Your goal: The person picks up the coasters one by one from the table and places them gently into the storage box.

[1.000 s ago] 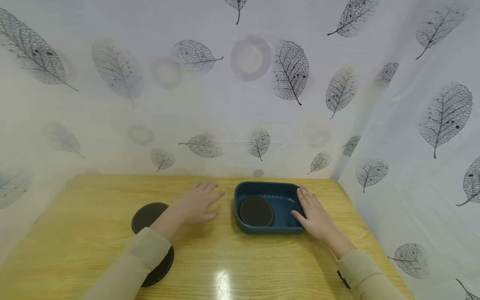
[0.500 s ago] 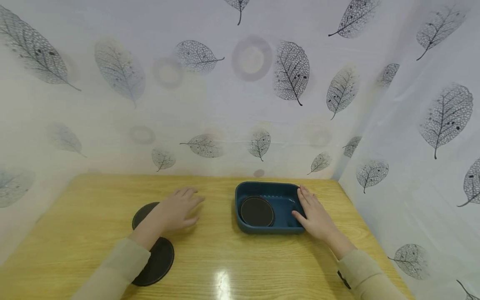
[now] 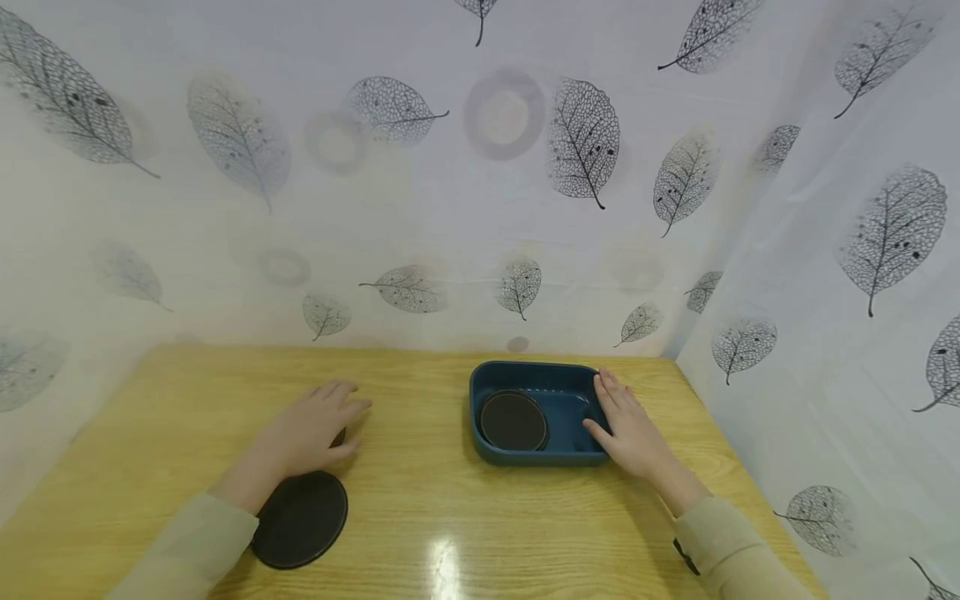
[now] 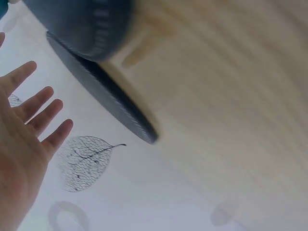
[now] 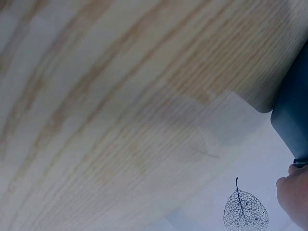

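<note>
My left hand [image 3: 311,429] reaches over the far black round coaster, fingers spread and holding nothing. Only a sliver of that coaster [image 3: 339,438] shows beside the palm. A second black coaster [image 3: 302,521] lies flat on the table below the wrist. In the left wrist view, the open left hand [image 4: 24,130] appears beside a coaster's dark stitched edge [image 4: 108,96]. My right hand [image 3: 633,429] holds the right end of a dark blue rectangular box [image 3: 543,458], thumb over the inside and fingers along the rim. Inside the box, at its left, lies a smaller black coaster [image 3: 513,421].
The box stands near the back of a wood-grain table [image 3: 420,533]. White curtains with a leaf print [image 3: 450,208] rise behind the table and along its right side. A dark strap piece [image 3: 686,557] shows at the right sleeve.
My left hand has moved left, away from the box and over the far coaster, uncovering more of the near one. The right hand and the box have stayed in place.
</note>
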Motion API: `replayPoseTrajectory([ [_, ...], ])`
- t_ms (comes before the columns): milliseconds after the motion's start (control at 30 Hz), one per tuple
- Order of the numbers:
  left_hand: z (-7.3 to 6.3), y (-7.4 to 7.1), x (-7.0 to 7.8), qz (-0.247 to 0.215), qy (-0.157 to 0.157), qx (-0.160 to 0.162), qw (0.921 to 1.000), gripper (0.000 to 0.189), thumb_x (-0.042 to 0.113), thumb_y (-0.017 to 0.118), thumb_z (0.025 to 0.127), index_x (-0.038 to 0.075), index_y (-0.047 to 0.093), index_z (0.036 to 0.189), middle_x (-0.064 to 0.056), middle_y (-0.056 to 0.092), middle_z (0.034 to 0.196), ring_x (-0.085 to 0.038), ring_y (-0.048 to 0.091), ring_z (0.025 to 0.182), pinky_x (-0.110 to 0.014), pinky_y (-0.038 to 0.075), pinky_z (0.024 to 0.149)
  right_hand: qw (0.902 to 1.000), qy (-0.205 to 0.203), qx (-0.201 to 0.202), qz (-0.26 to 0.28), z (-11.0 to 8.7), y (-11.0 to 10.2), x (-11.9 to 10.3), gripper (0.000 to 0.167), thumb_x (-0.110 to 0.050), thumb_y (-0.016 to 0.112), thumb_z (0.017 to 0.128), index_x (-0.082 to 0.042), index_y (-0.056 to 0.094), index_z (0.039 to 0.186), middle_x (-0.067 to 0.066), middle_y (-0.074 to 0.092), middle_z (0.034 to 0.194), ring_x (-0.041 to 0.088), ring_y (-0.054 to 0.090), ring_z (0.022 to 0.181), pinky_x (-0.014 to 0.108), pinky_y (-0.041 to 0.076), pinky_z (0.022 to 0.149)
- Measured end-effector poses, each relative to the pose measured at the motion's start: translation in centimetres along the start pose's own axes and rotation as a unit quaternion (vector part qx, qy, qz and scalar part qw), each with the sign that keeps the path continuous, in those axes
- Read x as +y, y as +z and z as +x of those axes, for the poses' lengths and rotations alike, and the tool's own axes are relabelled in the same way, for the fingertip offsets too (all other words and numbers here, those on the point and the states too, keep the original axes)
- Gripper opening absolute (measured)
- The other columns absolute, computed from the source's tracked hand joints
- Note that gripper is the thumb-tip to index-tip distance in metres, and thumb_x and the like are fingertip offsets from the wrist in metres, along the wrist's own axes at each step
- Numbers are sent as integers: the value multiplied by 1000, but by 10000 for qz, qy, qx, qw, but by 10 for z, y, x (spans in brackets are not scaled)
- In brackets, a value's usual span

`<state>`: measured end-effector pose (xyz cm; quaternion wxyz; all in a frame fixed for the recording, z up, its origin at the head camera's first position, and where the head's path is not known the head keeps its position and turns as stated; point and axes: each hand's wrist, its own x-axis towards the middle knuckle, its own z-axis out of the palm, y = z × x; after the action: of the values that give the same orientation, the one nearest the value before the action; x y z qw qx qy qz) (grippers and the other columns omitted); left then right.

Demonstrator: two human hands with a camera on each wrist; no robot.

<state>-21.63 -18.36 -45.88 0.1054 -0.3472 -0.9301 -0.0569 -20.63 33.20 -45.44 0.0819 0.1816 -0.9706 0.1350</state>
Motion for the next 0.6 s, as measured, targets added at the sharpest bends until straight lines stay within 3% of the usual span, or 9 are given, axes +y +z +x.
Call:
replayPoseTrajectory([
  [267,-18,2,-10,171,-153,-137,9996,56,40,75,95,10,65,141,-25,58,145,-46,57,132,-66,49,106,9997,122,-195,-89,0,-4,-3,77,-28,61,106,13,27,162,31,21,173,51,23,159,68,20,128],
  [600,-30,2,-20,246,-325,-559,9976,66,48,77,93,14,62,148,-27,54,149,-49,54,135,-69,46,107,10000,24,-42,-12,0,0,0,77,-27,62,106,14,27,161,33,24,171,51,23,159,70,21,126],
])
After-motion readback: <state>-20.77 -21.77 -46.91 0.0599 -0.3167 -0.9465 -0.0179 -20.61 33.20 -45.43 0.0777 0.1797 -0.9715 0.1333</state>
